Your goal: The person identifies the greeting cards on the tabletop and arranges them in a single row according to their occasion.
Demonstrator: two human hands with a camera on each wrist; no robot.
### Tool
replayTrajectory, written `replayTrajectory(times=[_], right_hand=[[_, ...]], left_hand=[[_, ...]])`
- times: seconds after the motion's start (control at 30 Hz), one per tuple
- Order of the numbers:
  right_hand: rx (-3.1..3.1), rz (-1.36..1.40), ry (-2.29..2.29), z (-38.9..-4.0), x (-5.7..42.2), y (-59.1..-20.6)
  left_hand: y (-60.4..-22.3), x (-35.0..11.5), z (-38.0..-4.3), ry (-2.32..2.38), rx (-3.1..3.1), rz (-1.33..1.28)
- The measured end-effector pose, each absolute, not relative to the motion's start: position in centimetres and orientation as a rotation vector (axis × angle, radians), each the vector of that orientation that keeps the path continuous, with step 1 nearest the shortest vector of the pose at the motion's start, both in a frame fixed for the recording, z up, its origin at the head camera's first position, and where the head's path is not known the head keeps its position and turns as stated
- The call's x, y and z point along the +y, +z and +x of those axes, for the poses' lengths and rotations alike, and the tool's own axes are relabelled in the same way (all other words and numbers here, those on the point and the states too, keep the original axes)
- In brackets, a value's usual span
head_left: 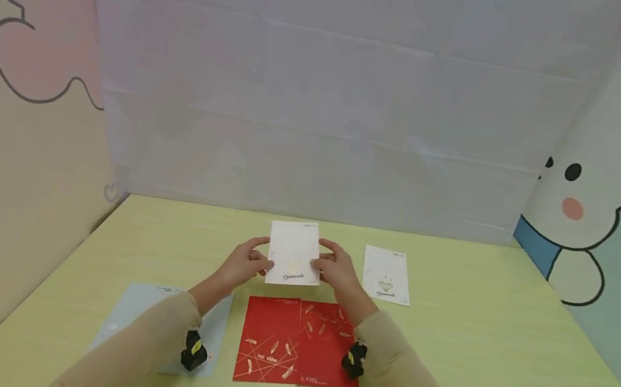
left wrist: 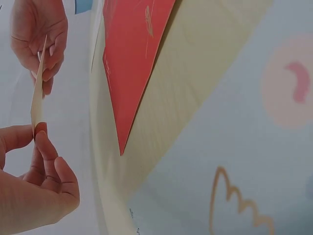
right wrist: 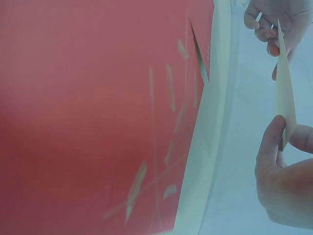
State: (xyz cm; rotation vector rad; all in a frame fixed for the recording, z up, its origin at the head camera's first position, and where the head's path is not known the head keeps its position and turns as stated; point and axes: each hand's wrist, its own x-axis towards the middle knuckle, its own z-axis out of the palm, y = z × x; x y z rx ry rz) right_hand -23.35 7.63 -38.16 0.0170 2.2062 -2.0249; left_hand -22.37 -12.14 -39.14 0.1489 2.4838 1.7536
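Observation:
A small white card (head_left: 294, 251) with "Diamonds" lettering is held up over the far part of the table, its printed face toward the head camera. My left hand (head_left: 242, 262) pinches its left edge between thumb and fingers. At the right edge, my right hand (head_left: 340, 270) pinches it the same way. Both wrist views show the card (left wrist: 37, 93) nearly edge-on between the two hands. A second white card (head_left: 387, 276) with a diamond drawing and the same lettering lies on the table, just right of my right hand.
Two red cards (head_left: 270, 341) with gold feather prints lie overlapping near the front, partly under my right forearm. Left of them a pale blue sheet (head_left: 215, 326) lies beneath my left forearm. The yellow-green table (head_left: 503, 356) meets a white backdrop (head_left: 321, 121) at its far edge.

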Motion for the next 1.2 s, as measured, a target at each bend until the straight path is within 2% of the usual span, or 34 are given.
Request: replayTrajectory(times=[0.53,0.77,1.03,1.2], right_hand=[[2.294,-0.123,-1.971,-21.6,12.9,-38.4],[2.336,-0.077,-1.943,-21.2,14.9,-38.8],[2.413,-0.066,-1.893,-20.3,17.0,-39.3],[2.409,-0.061,-1.884,-19.6,18.4,-39.1]], left_hand=[[-38.7,-8.9,-21.0,1.799,2.458,0.243],[-38.5,-7.3,-19.9,1.820,2.403,0.348],[-35.9,-5.1,-17.5,1.866,2.372,0.422],[-36.8,-4.0,-17.8,1.856,2.335,0.464]])
